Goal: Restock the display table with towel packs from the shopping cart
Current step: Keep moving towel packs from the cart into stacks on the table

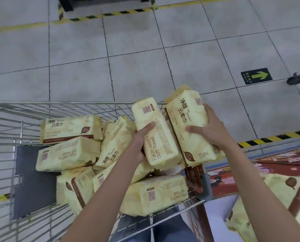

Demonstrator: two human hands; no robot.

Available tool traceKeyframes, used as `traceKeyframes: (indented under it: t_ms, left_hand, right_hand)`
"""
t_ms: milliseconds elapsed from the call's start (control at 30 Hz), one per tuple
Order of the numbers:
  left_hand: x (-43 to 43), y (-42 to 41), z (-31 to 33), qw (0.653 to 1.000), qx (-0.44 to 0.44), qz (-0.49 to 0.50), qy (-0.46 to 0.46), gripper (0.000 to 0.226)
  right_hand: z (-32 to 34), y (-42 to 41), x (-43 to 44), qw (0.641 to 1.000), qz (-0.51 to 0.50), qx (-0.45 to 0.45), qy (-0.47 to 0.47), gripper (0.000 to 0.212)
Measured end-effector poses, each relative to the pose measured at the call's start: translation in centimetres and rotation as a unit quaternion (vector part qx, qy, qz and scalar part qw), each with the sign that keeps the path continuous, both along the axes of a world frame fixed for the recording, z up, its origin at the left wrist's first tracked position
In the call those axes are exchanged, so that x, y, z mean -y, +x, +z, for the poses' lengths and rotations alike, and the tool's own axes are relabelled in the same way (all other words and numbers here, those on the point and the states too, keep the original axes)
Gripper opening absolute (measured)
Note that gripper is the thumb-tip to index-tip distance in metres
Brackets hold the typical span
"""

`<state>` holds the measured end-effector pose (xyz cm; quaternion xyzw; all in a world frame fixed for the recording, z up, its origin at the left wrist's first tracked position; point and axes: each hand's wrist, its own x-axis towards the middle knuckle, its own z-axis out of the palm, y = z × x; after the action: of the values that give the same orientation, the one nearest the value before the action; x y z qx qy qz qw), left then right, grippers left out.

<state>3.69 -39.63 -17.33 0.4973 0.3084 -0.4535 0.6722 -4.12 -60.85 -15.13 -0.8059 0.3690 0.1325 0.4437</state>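
A grey tiled floor [93, 49] fills the upper half of the view, crossed by yellow-black tape [111, 13] at the top and again at the right. A wire cart [41, 109] takes up the lower left; its far rim runs level across the view and its right rim slants down past the wrists. Yellow packs [70, 128] are heaped in the cart at mixed angles, most with the long axis roughly level, while a bare dark panel shows at the left of the basket. At the lower right a table [215, 212] with a red patterned band is seen, with more yellow packs lying on it.

Two packs are held above the cart's far right corner, side by side and touching, each with its long axis running from upper left down to lower right. The left pack [156, 131] is gripped by the left hand [138, 145], fingers wrapped over its left face, palm below. The right pack [189, 123] is clasped by the right hand [210, 126], fingers spread across its printed top and right edge. Open floor lies beyond the rim; a floor arrow sign [256, 75] is seen well apart from the hands.
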Motion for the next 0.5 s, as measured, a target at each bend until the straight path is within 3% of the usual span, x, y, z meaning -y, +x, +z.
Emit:
traceKeyframes:
  t_ms: [267, 500]
  left_hand:
    - [-5.7, -3.6, 4.6, 0.995, 0.086, 0.031, 0.04, 0.092]
    - [-10.5, -9.5, 6.6, 0.994, 0.077, 0.062, 0.037, 0.066]
  right_hand:
    - [2.2, -6.1, -3.4, 0.978, -0.116, 0.12, 0.129, 0.102]
    - [2.8, -12.6, -7.4, 0.938, -0.201, 0.176, 0.221, 0.094]
